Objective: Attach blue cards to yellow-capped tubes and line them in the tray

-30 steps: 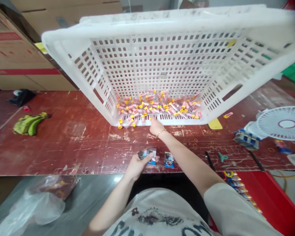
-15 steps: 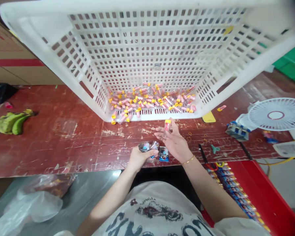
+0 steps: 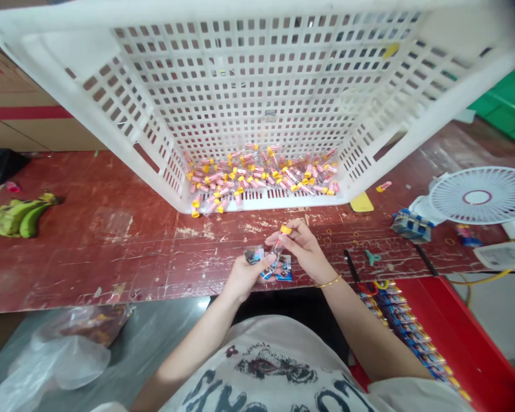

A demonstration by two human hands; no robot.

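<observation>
My left hand [image 3: 241, 278] is closed around small blue-and-black packets [image 3: 254, 255] near the table's front edge. In my right hand [image 3: 308, 255] is a small clear tube with a yellow cap [image 3: 285, 230], pinched between thumb and fingers. The tube's lower end slants down to the packets by my left thumb; whether it touches them I cannot tell. Another blue packet [image 3: 285, 270] lies between the two hands at the table edge. Beyond them a white plastic basket [image 3: 257, 203], tipped on its side, holds many yellow-capped pink tubes [image 3: 257, 174].
Green bananas [image 3: 19, 216] lie on the red table [image 3: 111, 252] at left. To the right are a yellow card [image 3: 362, 202], a loose tube [image 3: 383, 186], a white fan [image 3: 480, 196] and a teal clip [image 3: 373, 258]. Below it, a red tray [image 3: 450, 326] holds rows of packets.
My right hand has brought the capped tube from near the basket's rim toward me, down to the packets in my left hand. Its fingers have closed more around the tube.
</observation>
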